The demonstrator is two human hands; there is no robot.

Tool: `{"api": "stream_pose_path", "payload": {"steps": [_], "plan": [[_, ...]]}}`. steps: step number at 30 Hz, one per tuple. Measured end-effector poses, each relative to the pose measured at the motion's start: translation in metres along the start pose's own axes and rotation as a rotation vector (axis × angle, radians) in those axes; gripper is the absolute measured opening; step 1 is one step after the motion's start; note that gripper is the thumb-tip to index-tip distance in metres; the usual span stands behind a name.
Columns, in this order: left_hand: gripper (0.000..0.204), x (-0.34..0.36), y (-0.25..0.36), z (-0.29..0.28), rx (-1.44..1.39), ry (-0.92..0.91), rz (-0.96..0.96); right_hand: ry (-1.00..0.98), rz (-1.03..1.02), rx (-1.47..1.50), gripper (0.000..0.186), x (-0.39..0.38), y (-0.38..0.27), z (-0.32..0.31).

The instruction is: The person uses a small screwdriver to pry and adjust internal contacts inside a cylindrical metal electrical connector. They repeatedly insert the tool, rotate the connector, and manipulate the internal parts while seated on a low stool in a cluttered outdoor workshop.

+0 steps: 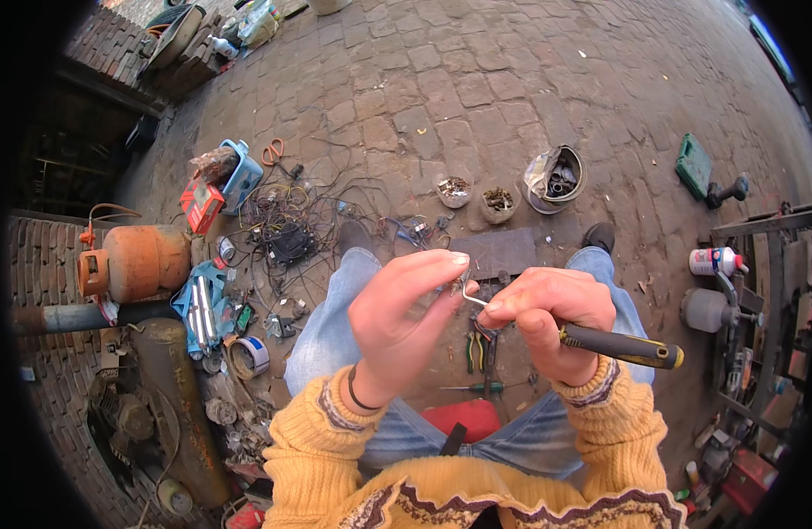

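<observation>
My right hand (560,310) is wrapped round a hand tool with a dark grey, yellow-tipped handle (622,346). Its thin metal shaft (474,298) is bent near the end and points at my left fingertips. My left hand (390,309) is pinched, thumb against fingers, on a small piece at the bent tip. That piece is too small to name. Both hands are raised above the ground between my knees. Below them lie pliers with green and yellow handles (474,351) and a thin green-handled screwdriver (473,388).
A dark flat plate (498,252) lies ahead of my hands. Beyond it stand clear cups of small metal bits (499,204) and a bucket of dark parts (554,181). Tangled wires (287,225) and an orange gas cylinder (146,262) are left; a metal rack (767,229) is right.
</observation>
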State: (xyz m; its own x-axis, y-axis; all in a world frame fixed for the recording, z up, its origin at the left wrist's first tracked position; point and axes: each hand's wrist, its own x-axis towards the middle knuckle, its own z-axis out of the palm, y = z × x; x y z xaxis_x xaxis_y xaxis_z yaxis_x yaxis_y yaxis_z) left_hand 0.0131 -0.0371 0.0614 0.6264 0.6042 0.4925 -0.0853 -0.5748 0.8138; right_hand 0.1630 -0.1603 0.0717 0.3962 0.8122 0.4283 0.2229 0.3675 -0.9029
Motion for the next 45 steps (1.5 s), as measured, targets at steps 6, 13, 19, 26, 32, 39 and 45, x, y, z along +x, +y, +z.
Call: {"api": "stream_pose_path", "payload": {"steps": [6, 13, 19, 26, 32, 39, 45], "plan": [[0.033, 0.0, 0.001, -0.003, 0.01, 0.003, -0.012, -0.036, -0.046, 0.008, 0.011, -0.001, 0.005, -0.003], [0.032, 0.0, 0.003, -0.005, -0.004, 0.039, -0.039, -0.079, -0.152, 0.049, 0.023, 0.002, 0.007, 0.0], [0.027, -0.008, 0.008, -0.006, -0.144, 0.099, -0.275, -0.062, -0.199, -0.042, 0.023, 0.002, 0.001, 0.011], [0.03, -0.008, 0.004, -0.001, -0.181, 0.124, -0.155, -0.087, -0.154, 0.092, 0.015, -0.002, 0.002, 0.006], [0.034, -0.003, 0.0, -0.004, -0.04, 0.083, -0.006, -0.062, -0.102, 0.069, 0.016, -0.003, 0.0, 0.002], [0.037, 0.001, 0.002, -0.003, 0.058, 0.05, 0.079, -0.045, -0.087, 0.107, 0.015, -0.002, 0.0, 0.003], [0.037, 0.001, 0.002, -0.004, 0.074, 0.047, 0.084, -0.022, -0.054, 0.063, 0.011, -0.003, 0.001, 0.004]]}}
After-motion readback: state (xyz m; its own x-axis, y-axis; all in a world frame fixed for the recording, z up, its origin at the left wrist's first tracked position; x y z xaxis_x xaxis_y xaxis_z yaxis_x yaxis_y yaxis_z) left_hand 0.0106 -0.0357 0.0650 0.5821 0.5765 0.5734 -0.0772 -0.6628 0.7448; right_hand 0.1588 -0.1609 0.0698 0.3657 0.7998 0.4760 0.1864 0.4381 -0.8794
